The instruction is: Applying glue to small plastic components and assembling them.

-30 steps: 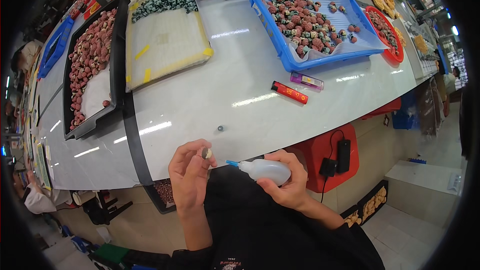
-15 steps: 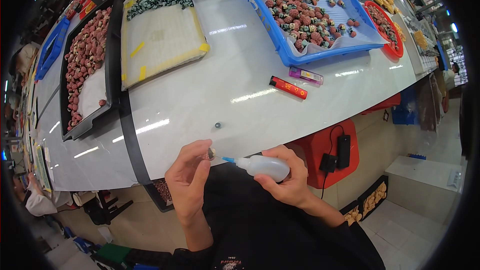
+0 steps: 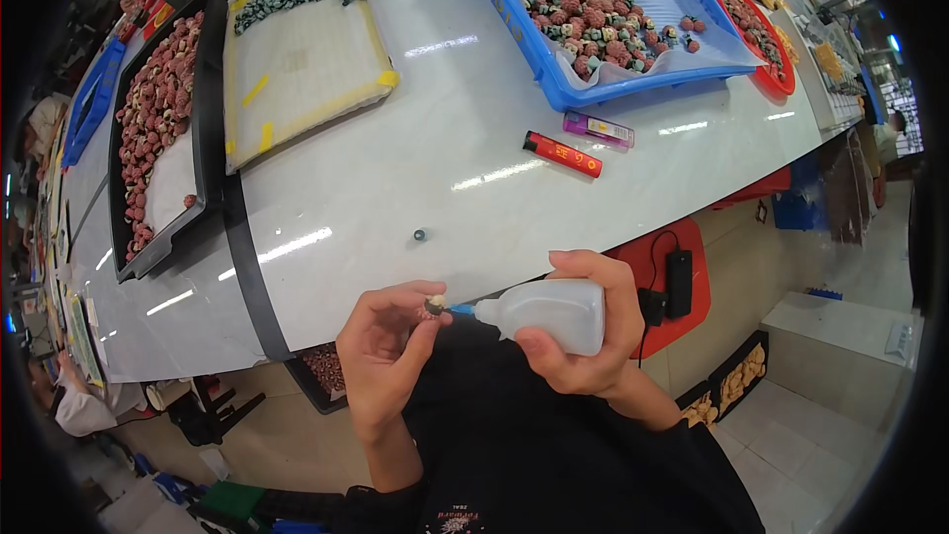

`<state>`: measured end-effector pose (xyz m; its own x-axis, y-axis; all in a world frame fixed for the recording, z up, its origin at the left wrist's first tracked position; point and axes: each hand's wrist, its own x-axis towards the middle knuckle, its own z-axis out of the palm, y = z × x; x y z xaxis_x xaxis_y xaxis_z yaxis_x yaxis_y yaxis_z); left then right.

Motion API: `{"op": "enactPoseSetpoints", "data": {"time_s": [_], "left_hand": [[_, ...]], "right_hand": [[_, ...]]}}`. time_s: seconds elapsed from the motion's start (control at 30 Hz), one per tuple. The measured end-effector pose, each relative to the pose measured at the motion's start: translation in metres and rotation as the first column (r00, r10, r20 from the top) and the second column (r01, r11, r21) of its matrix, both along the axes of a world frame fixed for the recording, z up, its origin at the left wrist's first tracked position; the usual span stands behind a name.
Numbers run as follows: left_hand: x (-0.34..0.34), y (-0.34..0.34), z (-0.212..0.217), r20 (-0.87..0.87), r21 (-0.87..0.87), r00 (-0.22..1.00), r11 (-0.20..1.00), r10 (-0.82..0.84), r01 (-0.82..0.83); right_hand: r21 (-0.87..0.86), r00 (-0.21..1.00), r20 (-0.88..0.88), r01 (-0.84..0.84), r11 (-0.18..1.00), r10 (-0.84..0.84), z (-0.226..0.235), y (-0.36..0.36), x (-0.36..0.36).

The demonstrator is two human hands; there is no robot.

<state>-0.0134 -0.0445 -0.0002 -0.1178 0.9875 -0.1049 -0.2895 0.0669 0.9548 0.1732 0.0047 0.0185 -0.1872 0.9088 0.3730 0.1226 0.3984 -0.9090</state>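
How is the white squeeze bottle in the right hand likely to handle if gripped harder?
The white squeeze bottle would probably flex: its translucent walls look like plastic. Its smooth, rounded body may slip if the right hand loosens. Its blue tip is likely easiest to bend, being thin beside the body.

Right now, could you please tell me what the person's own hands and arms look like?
The left hand and right hand are ungloved, with no visible rings, cables or markings. The forearms are bare up to black sleeves.
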Motion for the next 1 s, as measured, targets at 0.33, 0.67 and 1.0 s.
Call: {"op": "enactPoseSetpoints", "data": {"time_s": [0.33,0.67,1.0], "left_hand": [[-0.002,-0.002,-0.005,0.075,0.010,0.997,1.000,-0.012,0.011],[0.000,-0.002,-0.003,0.019,-0.014,1.000,1.000,-0.003,0.003],[-0.005,-0.005,-0.005,0.074,-0.028,0.997,1.000,-0.004,0.006]], "right_hand": [[0.288,0.991,0.125,-0.087,0.954,0.053,0.012,0.012,-0.006],[0.295,0.992,0.108,-0.091,0.951,0.061,0.010,0.010,-0.007],[0.271,1.000,0.014,-0.015,0.963,0.012,0.014,0.008,-0.014]]}}
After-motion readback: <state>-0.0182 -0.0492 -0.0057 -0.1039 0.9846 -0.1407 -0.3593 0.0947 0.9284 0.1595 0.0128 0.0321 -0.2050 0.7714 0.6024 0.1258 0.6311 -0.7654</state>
